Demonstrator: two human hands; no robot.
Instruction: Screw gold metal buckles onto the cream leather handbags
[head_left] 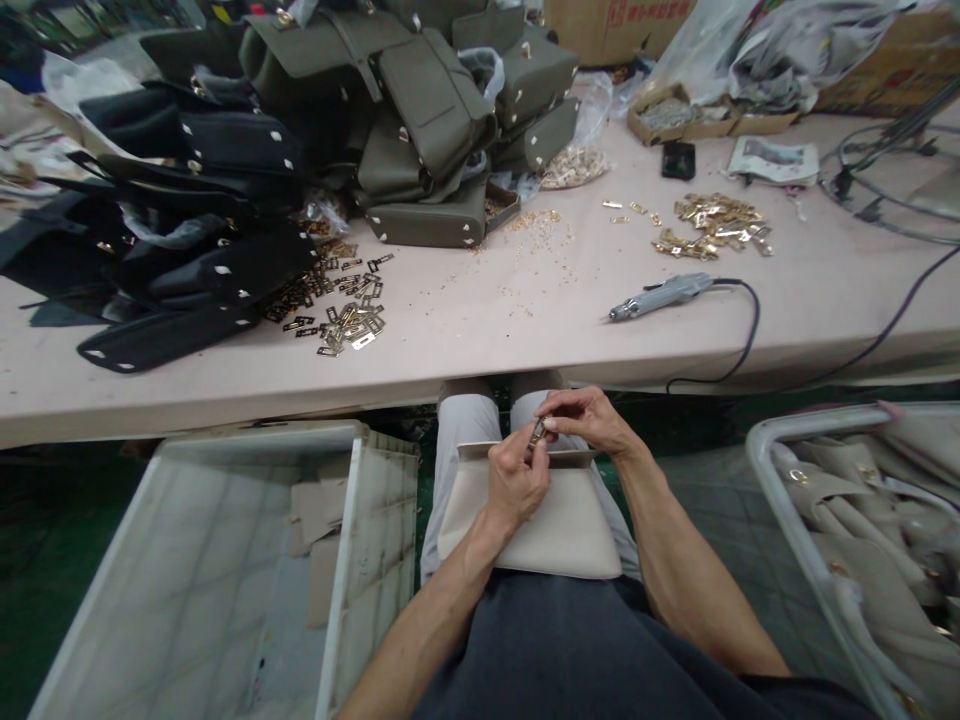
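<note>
A cream-coloured bag [562, 535] lies across my lap, its top edge towards the table. Above that edge, my left hand [519, 472] pinches a small metal clasp plate [537, 432] between thumb and fingers. My right hand [589, 420] meets it from the other side, fingertips closed on the upper end of the same piece. Whether the plate touches the bag is hidden by the fingers. On the table to the right lies a grey electric screwdriver [660, 295] with a dark cable. Gold metal plates [716, 225] form a loose heap behind it.
Black bags [202, 240] and olive bags [427, 110] are piled at the table's back left. More metal plates [352, 318] and small screws [536, 235] lie near them. A white crate [382, 520] stands at my left; a bin of beige bags [772, 470] stands at my right.
</note>
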